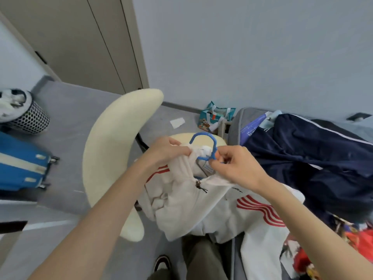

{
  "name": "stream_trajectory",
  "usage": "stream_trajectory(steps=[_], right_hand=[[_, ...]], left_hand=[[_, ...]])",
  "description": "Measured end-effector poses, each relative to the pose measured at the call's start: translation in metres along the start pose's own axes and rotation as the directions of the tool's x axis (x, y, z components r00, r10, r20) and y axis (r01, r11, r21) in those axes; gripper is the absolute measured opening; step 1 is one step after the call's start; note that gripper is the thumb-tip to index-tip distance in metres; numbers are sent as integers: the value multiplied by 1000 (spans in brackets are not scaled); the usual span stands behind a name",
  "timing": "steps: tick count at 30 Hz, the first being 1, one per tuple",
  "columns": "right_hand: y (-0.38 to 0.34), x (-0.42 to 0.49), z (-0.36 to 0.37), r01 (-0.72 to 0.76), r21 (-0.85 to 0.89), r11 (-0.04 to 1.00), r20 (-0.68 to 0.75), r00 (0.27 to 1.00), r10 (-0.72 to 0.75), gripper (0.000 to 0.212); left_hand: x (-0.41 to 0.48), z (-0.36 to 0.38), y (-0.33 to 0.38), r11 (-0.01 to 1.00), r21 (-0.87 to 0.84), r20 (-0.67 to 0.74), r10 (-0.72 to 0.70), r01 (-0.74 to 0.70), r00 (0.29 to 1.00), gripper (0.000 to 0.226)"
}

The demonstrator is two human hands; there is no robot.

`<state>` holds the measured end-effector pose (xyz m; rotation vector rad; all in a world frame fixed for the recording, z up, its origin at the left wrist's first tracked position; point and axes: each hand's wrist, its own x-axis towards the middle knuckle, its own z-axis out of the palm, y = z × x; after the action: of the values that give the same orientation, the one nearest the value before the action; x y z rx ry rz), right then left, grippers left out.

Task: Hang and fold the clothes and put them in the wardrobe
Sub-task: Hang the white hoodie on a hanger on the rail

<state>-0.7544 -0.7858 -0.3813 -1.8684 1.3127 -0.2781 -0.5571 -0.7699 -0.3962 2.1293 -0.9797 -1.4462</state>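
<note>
Both hands up at centre frame, working one garment.
Left hand: fingers curled tight round the bunched collar of the white jacket.
Right hand: thumb and forefinger pinch the blue hanger at the base of its hook, other fingers curled in. Can't tell if they also have cloth.
Hanger hook sticks up out of the collar opening, between the two hands. Its arms are hidden in the cloth.
Jacket has red stripes and its zip is partly open. It drapes down from the hands, between the cream chair and the left edge of the bed.
On the bed: navy jacket heaped toward the far side, red patterned cloth at the near right corner.
On the floor: blue suitcase and mesh bin at left, teal bag by the wall.
</note>
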Motion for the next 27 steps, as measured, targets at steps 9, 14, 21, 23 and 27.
stream_trajectory(steps=[9, 14, 21, 23, 27], right_hand=[[-62, -92, -3, -27, -201, 979, -93, 996, 8, 46], [-83, -132, -3, 7, -197, 980, -160, 986, -39, 46], [-95, -184, -12, 117, -113, 987, -165, 977, -135, 46], [-96, -200, -19, 134, -109, 985, -150, 977, -149, 45], [-90, -237, -30, 163, -114, 980, -137, 975, -178, 41]], left_hand=[[-122, -37, -34, 787, 457, -419, 602, -414, 680, 35], [-169, -50, -45, 834, 334, -240, 525, -439, 816, 26], [-211, -65, -72, 495, 606, 50, 758, -623, 650, 63], [-223, -60, -75, 381, 666, 111, 799, -641, 591, 65], [-245, -45, -74, 315, 666, 210, 791, -676, 575, 38]])
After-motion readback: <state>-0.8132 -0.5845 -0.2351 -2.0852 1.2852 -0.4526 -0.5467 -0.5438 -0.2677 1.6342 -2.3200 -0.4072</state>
